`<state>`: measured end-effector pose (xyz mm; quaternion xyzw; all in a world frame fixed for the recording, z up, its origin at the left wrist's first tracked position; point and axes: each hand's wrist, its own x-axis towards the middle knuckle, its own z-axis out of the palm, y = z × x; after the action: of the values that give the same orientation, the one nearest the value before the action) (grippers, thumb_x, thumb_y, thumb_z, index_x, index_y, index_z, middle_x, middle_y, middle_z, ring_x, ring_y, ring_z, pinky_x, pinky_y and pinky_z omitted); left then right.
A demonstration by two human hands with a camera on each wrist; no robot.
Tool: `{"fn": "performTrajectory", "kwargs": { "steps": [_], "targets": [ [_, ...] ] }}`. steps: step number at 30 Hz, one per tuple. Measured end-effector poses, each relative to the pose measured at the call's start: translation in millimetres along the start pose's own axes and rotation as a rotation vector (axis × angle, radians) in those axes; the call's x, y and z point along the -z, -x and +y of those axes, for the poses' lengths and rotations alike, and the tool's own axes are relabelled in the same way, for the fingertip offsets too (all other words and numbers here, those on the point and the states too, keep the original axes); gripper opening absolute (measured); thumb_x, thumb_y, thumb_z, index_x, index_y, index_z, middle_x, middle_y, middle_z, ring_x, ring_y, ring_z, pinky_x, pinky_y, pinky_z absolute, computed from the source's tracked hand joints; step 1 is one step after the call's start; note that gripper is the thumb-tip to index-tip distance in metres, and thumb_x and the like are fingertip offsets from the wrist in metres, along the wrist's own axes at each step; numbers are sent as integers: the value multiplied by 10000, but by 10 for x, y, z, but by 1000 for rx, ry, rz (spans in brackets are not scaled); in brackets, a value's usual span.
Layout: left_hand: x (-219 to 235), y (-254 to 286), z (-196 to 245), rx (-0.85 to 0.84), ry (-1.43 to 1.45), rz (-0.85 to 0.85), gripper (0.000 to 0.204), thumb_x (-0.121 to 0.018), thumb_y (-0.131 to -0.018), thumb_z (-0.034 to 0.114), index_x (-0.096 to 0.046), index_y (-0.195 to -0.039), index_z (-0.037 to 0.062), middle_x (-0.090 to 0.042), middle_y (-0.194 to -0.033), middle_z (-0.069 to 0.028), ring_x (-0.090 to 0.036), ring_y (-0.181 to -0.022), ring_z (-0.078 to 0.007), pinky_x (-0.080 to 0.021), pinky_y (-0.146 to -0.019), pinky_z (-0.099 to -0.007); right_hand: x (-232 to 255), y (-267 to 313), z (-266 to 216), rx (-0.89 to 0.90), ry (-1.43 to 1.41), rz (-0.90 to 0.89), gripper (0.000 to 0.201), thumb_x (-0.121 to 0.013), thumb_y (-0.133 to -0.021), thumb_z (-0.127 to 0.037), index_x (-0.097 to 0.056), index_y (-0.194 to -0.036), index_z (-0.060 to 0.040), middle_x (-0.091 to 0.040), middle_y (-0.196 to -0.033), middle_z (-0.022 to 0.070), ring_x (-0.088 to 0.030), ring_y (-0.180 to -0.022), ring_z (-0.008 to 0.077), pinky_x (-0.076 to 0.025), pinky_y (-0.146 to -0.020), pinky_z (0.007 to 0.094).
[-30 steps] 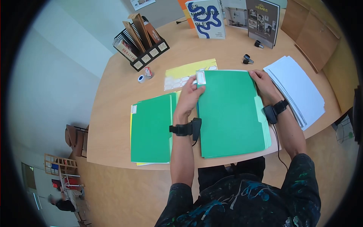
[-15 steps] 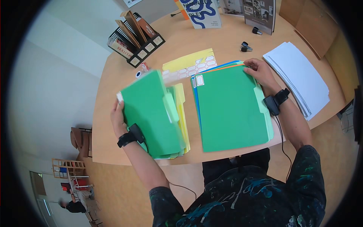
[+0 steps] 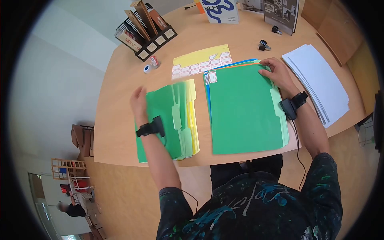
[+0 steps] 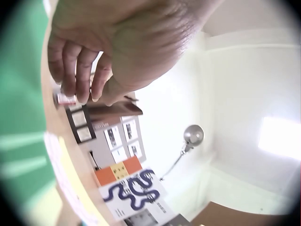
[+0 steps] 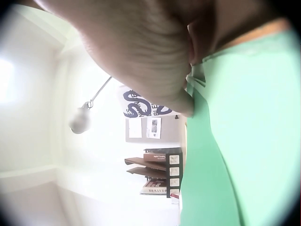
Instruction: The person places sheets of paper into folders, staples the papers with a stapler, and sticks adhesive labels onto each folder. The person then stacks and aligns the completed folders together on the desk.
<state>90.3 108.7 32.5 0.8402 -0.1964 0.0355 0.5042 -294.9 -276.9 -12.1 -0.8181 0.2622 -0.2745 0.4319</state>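
Observation:
My left hand (image 3: 139,103) is just off the left edge of a stack of green folders (image 3: 161,120), some blurred by motion, with yellow folders (image 3: 192,100) showing along its right side. In the left wrist view its fingers (image 4: 83,70) bend loosely and hold nothing. A second stack, topped by a green folder (image 3: 244,112) with a white label (image 3: 213,77) at its upper left corner, lies to the right. My right hand (image 3: 278,75) pinches that folder's upper right corner, thumb on the cover. Blue and orange folder edges show beneath it.
Behind the folders lies a yellow sheet with red-bordered labels (image 3: 200,66). White paper (image 3: 316,84) is stacked at right, black clips (image 3: 263,45) further back. At back left stand a file holder (image 3: 154,44) and a small tape roll (image 3: 147,69); books (image 3: 222,10) stand behind.
My left hand left the right stack, carried a green folder to the left stack and let go of it there. The right hand stays at its stack's upper right corner.

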Motion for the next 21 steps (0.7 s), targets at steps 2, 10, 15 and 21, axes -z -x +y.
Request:
{"fn": "performTrajectory", "kwargs": {
  "steps": [2,10,15,21],
  "targets": [
    [-539,331,525,48,219,-187,478,-670,-954,313,-627,-1288,-27,-708,-1114,-109,-662,-1032,-192,-520,-904,-324,-16,-7,27,13,-18,3,323,-765,-865,-51,-664,-1159,35,-630,-1125,72,-616,-1054,151,-491,-938,286],
    [-1895,798,903,10,37,-488,590,-824,-835,369,-622,-1230,-20,-694,-971,-86,-663,-872,-153,-533,-762,-285,12,3,14,94,24,43,362,-787,-839,-188,-704,-1132,8,-660,-1064,125,-634,-976,245,-499,-876,354],
    [-1810,834,925,-73,152,-506,544,-821,-847,241,-591,-1264,-20,-692,-885,-57,-659,-853,-125,-525,-750,-250,31,12,-24,61,118,30,340,-771,-853,-201,-712,-1123,-2,-656,-1056,121,-634,-967,240,-503,-863,352],
    [-1883,832,719,-39,647,-565,292,-617,-1005,96,-587,-1278,-6,-731,-994,-68,-655,-860,-88,-511,-745,-225,3,4,33,27,-71,123,334,-727,-915,-229,-698,-1144,13,-656,-1071,129,-670,-950,241,-533,-872,348]
  ]
}}
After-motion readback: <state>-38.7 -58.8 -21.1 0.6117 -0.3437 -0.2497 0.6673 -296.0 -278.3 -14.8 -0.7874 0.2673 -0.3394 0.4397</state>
